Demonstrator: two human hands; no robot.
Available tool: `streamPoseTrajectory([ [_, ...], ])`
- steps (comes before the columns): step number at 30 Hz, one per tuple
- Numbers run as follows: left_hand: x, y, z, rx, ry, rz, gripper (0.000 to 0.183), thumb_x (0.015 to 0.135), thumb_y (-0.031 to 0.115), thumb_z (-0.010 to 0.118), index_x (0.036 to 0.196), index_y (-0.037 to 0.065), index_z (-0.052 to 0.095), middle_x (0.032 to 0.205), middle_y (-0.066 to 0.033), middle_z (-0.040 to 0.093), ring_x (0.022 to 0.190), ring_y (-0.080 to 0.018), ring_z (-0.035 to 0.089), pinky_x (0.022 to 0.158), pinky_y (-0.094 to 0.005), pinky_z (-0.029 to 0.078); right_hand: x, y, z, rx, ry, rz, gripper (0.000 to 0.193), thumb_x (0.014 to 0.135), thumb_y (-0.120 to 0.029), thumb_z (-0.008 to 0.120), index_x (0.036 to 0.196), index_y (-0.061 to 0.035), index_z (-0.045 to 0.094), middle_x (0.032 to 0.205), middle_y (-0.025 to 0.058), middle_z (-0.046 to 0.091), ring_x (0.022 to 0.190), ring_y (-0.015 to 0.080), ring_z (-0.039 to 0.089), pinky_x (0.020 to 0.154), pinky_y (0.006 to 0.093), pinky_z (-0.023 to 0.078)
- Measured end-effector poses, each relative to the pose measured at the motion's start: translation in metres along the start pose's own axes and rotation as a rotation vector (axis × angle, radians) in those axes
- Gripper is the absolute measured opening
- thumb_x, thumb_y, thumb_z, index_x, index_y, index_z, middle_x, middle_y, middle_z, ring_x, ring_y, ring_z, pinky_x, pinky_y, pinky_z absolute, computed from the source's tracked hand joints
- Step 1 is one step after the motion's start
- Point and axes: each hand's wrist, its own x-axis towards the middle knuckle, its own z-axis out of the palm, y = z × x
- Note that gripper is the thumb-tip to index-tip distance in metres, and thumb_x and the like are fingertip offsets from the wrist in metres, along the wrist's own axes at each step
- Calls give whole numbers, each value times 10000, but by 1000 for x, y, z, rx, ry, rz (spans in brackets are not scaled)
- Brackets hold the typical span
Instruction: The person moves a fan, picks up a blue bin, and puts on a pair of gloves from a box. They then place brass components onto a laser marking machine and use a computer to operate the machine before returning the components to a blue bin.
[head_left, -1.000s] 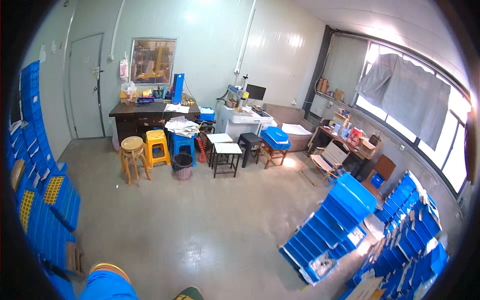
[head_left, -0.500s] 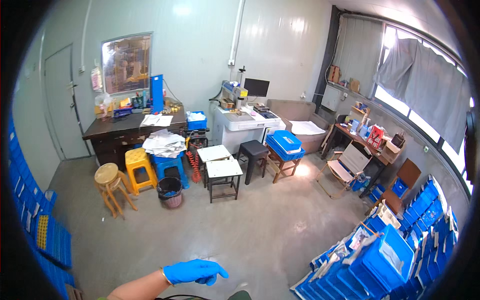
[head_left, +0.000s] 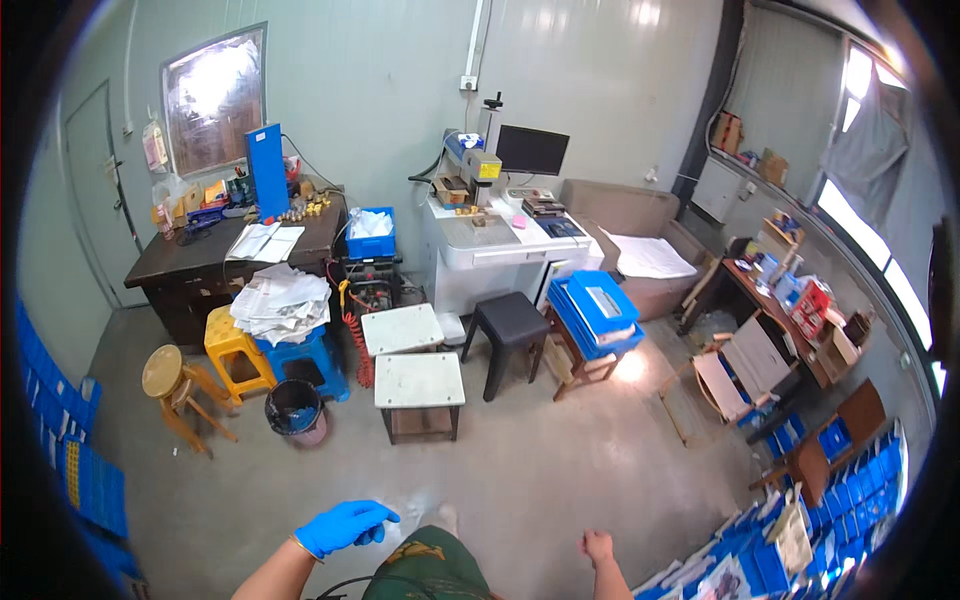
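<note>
My left hand (head_left: pixel 346 527), in a blue glove, hangs over the floor at the lower middle. Its fingers are loosely bent, somewhat apart from the thumb, and nothing shows in them. Bare and curled into a loose fist, my right hand (head_left: pixel 597 547) is further right; I see nothing in it. Neither hand touches anything. A white-topped low stool (head_left: pixel 420 382) stands ahead, with a second white-topped stool (head_left: pixel 402 328) behind it. Beyond them is a white machine bench (head_left: pixel 480 255) with a monitor (head_left: pixel 533 150).
Left of the stools are a waste bin (head_left: pixel 296 412), a round wooden stool (head_left: pixel 163 372), a yellow stool (head_left: pixel 238 350) and a dark desk (head_left: pixel 160 270). A black stool (head_left: pixel 506 335), blue bins (head_left: pixel 598 305) and a folding chair (head_left: pixel 735 375) stand right. Stacked blue bins (head_left: pixel 860 490) line the lower right.
The view has moved forward and tilted, so the furniture appears nearer. My right hand has come into view. My left hand appears further left, and the lower-right bin stack has partly slipped out of view.
</note>
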Motion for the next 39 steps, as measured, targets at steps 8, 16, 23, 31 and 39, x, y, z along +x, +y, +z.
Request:
streamPoseTrajectory([
  [8, 208, 51, 36, 329, -29, 30, 352, 921, 344, 431, 1151, 110, 559, 890, -42, 617, 752, -111, 557, 717, -259, 470, 177, -63, -66, 136, -368, 40, 539, 896, -343, 427, 1295, 18, 391, 1390, 179, 314, 1268, 286, 332, 1046, 405, 261],
  [16, 233, 119, 63, 213, 217, -180, 388, 870, 423, 466, 914, 69, 618, 739, -86, 601, 686, -189, 561, 679, -329, 464, 340, -62, -38, 816, -545, 482, 585, 948, -398, 294, 1376, -9, 202, 1427, 174, 221, 1268, 317, 315, 960, 436, 389],
  [23, 264, 133, 52, 7, 183, -643, 332, 871, 351, 486, 991, 73, 622, 812, -97, 628, 704, -195, 576, 683, -324, 473, 437, -54, 3, 1157, -355, 655, 740, 855, -580, 329, 1421, -167, 92, 1469, 62, 153, 1316, 279, 215, 1006, 528, 206],
  [31, 278, 144, -10, 71, 295, -955, 258, 897, 259, 462, 1007, 81, 612, 742, -56, 597, 616, -134, 523, 593, -268, 449, 564, -180, 88, 1722, 78, 894, 858, 781, -703, 367, 1321, -38, 308, 1310, 148, 368, 1199, 276, 381, 1021, 522, 195],
  [39, 301, 156, -43, 147, 193, -878, 263, 911, 274, 458, 1014, 81, 603, 711, -43, 581, 595, -116, 512, 565, -256, 440, 559, -203, 61, 1937, -54, 707, 690, 784, -710, 326, 979, -74, 509, 806, 17, 519, 736, 185, 464, 826, 362, 369],
])
